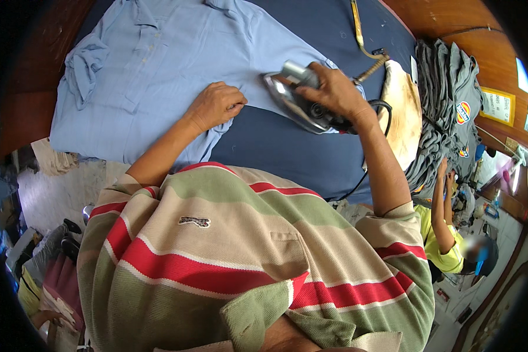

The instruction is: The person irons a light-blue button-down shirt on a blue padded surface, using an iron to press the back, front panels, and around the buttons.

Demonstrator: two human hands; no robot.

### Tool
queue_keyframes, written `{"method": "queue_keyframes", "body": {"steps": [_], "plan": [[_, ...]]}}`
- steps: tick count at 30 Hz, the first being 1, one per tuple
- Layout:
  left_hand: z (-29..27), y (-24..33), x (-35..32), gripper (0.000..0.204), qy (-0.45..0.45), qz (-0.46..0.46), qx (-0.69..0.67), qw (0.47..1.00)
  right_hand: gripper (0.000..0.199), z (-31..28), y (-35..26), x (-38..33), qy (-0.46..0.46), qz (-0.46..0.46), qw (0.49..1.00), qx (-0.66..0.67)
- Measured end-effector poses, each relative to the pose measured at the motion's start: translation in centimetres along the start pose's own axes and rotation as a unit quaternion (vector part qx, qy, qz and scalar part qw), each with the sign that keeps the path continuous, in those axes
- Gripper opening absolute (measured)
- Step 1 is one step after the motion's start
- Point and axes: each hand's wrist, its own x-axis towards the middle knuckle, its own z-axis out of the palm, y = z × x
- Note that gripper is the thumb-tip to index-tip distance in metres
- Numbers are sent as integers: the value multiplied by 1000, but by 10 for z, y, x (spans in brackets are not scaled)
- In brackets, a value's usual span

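A dark blue ironing table (287, 146) carries a light blue shirt (176, 53), an iron (296, 102) and stacked grey garments (446, 100).

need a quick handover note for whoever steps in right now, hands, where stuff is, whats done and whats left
Left hand: fist pressed on the light blue shirt, pinning its lower edge to the dark blue ironing board.
Right hand: gripping the iron, which sits at the shirt's right edge.
Nearby: pile of folded grey garments on the right, where another person reaches up.
Done: shirt body lies spread flat.
Left: the far left sleeve looks bunched and creased; how much is pressed cannot be told.
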Motion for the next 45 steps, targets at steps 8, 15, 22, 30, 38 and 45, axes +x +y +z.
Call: {"method": "queue_keyframes", "body": {"steps": [8,15,22,30,38,45], "plan": [[-1,0,0,8,17,11,-17,1000,49,14,-29,62,159,55,983,70],[-3,0,0,9,24,2,-29,999,49,-17,-1,152,54,136,984,103],[1,-1,-1,8,34,1,-21,999,54,5,-16,105,206,59,975,56],[-3,2,-1,7,10,-19,-33,999,52,-11,-12,127,197,105,971,81],[-4,4,1,9,6,-32,-48,998,49,-11,2,131,193,64,977,67],[-14,-24,72,27,216,-211,131,944,47,-6,3,107,147,50,986,63]]}}
